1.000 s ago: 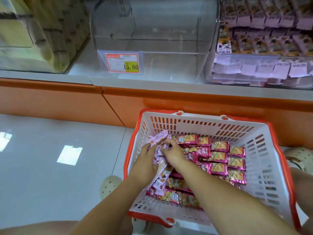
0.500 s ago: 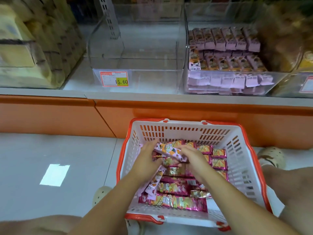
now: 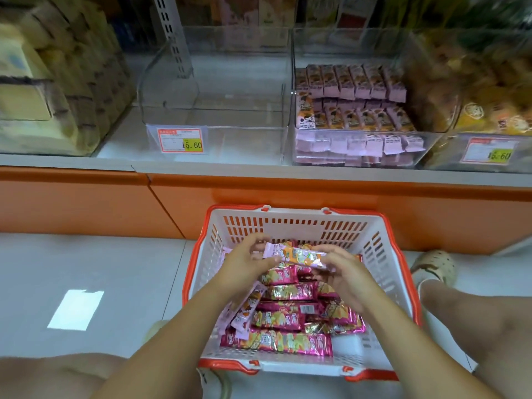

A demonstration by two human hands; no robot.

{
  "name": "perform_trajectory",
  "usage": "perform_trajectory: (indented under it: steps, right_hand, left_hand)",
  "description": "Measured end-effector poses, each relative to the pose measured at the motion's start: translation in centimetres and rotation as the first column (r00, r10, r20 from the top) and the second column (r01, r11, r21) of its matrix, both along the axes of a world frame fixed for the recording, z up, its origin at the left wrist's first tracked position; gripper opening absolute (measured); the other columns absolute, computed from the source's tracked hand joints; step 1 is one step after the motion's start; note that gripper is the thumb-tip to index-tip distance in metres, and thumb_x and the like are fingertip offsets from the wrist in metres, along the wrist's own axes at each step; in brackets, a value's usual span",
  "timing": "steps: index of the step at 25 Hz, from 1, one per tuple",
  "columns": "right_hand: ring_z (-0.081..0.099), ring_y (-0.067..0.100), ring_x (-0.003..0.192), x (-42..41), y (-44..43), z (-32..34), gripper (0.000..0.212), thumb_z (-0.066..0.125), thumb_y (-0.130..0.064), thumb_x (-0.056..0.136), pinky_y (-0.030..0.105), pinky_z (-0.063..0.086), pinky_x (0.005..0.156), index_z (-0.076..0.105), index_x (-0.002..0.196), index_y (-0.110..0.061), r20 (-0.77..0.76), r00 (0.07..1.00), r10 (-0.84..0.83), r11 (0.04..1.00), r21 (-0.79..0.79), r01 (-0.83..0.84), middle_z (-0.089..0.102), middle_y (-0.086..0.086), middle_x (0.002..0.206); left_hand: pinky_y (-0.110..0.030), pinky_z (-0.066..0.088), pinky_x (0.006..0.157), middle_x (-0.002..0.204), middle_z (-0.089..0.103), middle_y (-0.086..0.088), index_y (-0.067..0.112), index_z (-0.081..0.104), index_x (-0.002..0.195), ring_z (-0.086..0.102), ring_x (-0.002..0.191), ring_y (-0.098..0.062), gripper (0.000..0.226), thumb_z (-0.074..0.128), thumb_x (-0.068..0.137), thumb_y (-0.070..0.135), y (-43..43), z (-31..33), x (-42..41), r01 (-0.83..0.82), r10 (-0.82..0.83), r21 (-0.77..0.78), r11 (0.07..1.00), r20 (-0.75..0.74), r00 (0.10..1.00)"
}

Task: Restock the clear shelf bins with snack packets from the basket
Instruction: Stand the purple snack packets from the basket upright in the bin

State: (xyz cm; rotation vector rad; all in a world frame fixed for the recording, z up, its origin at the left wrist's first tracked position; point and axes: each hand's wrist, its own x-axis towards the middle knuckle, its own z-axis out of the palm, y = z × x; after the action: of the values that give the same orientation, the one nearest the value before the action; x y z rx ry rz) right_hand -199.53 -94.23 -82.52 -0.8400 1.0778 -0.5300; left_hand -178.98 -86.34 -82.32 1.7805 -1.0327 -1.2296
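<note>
The long pink-and-orange foil snack packet (image 3: 293,255) is rising clear of the orange-rimmed white plastic basket (image 3: 290,226), left hand (image 3: 247,264) and right hand (image 3: 344,273) each pinching one end; it is looking light, crinkly and slippery, so gripping the ends is suiting it

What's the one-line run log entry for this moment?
pale pink packet: held over basket | left hand: grips one end | right hand: grips other end | tagged clear bin: empty
</note>
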Motion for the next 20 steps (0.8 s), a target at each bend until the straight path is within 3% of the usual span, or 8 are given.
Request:
perform_trajectory:
  steps: [2, 4, 6, 9, 12, 14, 18, 20]
  right_hand:
    - [0.055, 0.019, 0.074, -0.2, -0.5, 0.5, 0.017, 0.05, 0.002, 0.092, 0.028, 0.047, 0.063, 0.061, 0.102, -0.005, 0.036, 0.995, -0.097, 0.995, -0.02, 0.098, 0.06, 0.011, 0.091]
    - [0.057, 0.016, 0.07, -0.3, -1.0, 0.6, 0.008, 0.056, -0.002, 0.092, 0.027, 0.048, 0.064, 0.056, 0.099, -0.006, 0.117, 0.969, -0.216, 0.976, 0.023, 0.215, 0.061, 0.007, 0.081]
    - [0.06, 0.016, 0.076, -0.1, -1.0, 0.4, 0.015, 0.062, -0.007, 0.089, 0.028, 0.05, 0.069, 0.057, 0.103, -0.005, 0.128, 0.968, -0.215, 0.977, 0.026, 0.214, 0.063, 0.005, 0.085]
    - [0.066, 0.019, 0.088, 0.5, -0.2, -0.2, 0.023, 0.064, -0.008, 0.089, 0.034, 0.049, 0.08, 0.058, 0.111, -0.011, 0.053, 0.996, -0.065, 0.996, -0.056, 0.068, 0.072, 0.006, 0.096]
    - [0.067, 0.025, 0.095, 0.5, 0.1, -0.2, 0.028, 0.064, -0.004, 0.088, 0.037, 0.051, 0.08, 0.058, 0.113, -0.013, 0.086, 0.994, -0.073, 0.996, -0.045, 0.077, 0.072, 0.013, 0.106]
    - [0.068, 0.025, 0.094, 0.4, 0.1, 0.0, 0.028, 0.064, -0.003, 0.088, 0.034, 0.051, 0.077, 0.058, 0.114, -0.013, 0.088, 0.993, -0.081, 0.994, -0.061, 0.087, 0.072, 0.013, 0.106]
    - [0.067, 0.024, 0.103, 0.3, -0.1, 0.0, 0.035, 0.068, -0.011, 0.087, 0.044, 0.049, 0.094, 0.06, 0.119, -0.021, 0.025, 0.998, -0.056, 0.987, -0.147, 0.059, 0.073, 0.004, 0.106]
    - [0.067, 0.021, 0.104, 0.5, -0.2, 0.8, 0.037, 0.069, -0.012, 0.086, 0.045, 0.048, 0.097, 0.061, 0.119, -0.028, 0.004, 0.998, -0.063, 0.98, -0.191, 0.063, 0.073, 0.0, 0.108]
  left_hand:
    - [-0.03, 0.057, 0.081, 0.111, 0.061, -0.012, 0.035, 0.062, 0.115, 0.065, 0.093, -0.021, 0.034, 0.074, 0.083, 0.03, -0.1, 0.0, -0.6, 0.08, -0.08, 0.013, 0.997, -0.015, 0.997]
    - [-0.04, 0.056, 0.084, 0.099, 0.067, -0.009, 0.027, 0.066, 0.101, 0.068, 0.09, -0.023, 0.022, 0.077, 0.081, 0.026, -0.3, 0.0, -1.8, 0.113, -0.112, 0.02, 0.993, -0.036, 0.993]
    - [-0.038, 0.057, 0.081, 0.093, 0.069, -0.007, 0.018, 0.064, 0.098, 0.069, 0.083, -0.019, 0.02, 0.076, 0.082, 0.02, -0.5, 0.0, -3.1, 0.094, -0.093, 0.009, 0.996, -0.069, 0.993]
    - [-0.03, 0.055, 0.071, 0.088, 0.069, -0.008, 0.028, 0.055, 0.122, 0.066, 0.073, -0.014, 0.042, 0.072, 0.085, 0.018, -0.8, 0.3, -4.4, 0.089, -0.092, -0.028, 0.996, -0.139, 0.986]
    - [-0.032, 0.054, 0.074, 0.085, 0.068, -0.012, 0.041, 0.04, 0.139, 0.065, 0.074, -0.016, 0.066, 0.071, 0.087, 0.016, -1.1, -0.1, -4.5, 0.101, -0.111, -0.072, 0.992, -0.148, 0.983]
    - [-0.036, 0.053, 0.079, 0.089, 0.067, -0.015, 0.042, 0.035, 0.143, 0.064, 0.076, -0.018, 0.07, 0.07, 0.087, 0.018, -1.2, -0.2, -4.4, 0.119, -0.128, -0.075, 0.99, -0.124, 0.984]
    - [-0.026, 0.05, 0.071, 0.082, 0.063, -0.006, 0.042, 0.033, 0.145, 0.058, 0.069, -0.009, 0.07, 0.067, 0.089, 0.017, -1.4, 0.5, -4.6, 0.126, -0.137, -0.103, 0.987, -0.104, 0.985]
    - [-0.028, 0.049, 0.068, 0.08, 0.059, -0.004, 0.045, 0.034, 0.143, 0.053, 0.066, -0.006, 0.07, 0.068, 0.088, 0.017, -1.9, 1.2, -4.5, 0.103, -0.116, -0.138, 0.985, -0.089, 0.989]
